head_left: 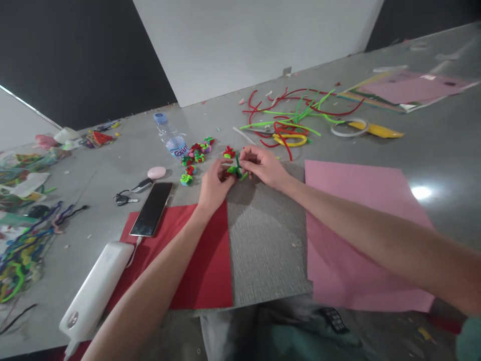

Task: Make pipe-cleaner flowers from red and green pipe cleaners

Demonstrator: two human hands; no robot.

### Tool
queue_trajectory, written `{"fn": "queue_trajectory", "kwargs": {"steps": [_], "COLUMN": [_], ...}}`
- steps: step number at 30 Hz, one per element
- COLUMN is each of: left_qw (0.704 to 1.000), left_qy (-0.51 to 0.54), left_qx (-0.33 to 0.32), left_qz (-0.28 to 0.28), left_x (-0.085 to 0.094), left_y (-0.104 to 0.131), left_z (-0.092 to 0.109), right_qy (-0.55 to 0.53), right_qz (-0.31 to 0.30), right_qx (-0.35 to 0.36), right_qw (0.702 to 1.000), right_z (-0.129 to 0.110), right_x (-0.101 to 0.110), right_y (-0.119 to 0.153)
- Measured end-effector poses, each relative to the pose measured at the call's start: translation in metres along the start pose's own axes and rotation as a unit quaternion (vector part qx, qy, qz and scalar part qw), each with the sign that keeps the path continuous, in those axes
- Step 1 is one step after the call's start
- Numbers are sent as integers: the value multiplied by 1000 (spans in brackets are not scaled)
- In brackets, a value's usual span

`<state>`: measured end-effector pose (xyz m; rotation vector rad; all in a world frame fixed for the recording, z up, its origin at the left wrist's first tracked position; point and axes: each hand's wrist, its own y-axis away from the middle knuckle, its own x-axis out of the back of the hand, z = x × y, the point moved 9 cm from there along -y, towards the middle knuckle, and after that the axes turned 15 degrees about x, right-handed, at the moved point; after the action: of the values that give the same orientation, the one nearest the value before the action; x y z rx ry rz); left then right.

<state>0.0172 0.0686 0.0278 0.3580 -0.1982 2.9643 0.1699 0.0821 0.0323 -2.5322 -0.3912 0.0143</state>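
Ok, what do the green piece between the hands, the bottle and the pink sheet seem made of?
Green piece: probably pipe cleaner, matte; it looks soft and bent, though small here.
Bottle: likely thin plastic, glossy; its clear wall catches highlights.
Pink sheet: paper or thin card, perhaps foam; flat, matte, evenly coloured.

1 cam, head-worn. Looks forward and down from the wearer's side, over the near edge of the table (266, 245). Wall panel (255, 50) up top, lap (293, 336) at bottom. Left hand (216, 184) and right hand (266, 166) sit near frame center, forearms (169, 263) running in from lower left and lower right. Close range, wide coverage. Rolled a bit: table edges climb rightward.
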Motion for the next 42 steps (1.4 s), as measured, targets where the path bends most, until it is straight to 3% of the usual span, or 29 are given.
{"fn": "queue_trajectory", "kwargs": {"steps": [9, 17, 28, 42], "left_qw": [996, 994, 987, 997], "left_qy": [64, 87, 136, 65], "left_qx": [65, 57, 70, 28], "left_qz": [-24, -27, -49, -30], "left_x": [-1, -1, -4, -3], "left_y": [0, 2, 1, 2], "left_z": [-4, 1, -7, 2], "right_qy": [144, 245, 279, 286], "right_qz": [-7, -16, -31, -50], "right_qx": [65, 104, 153, 155], "right_qw": [987, 964, 948, 944], "right_z": [-13, -23, -30, -31], "right_x": [2, 4, 0, -3], "right_y": [1, 1, 1, 2]}}
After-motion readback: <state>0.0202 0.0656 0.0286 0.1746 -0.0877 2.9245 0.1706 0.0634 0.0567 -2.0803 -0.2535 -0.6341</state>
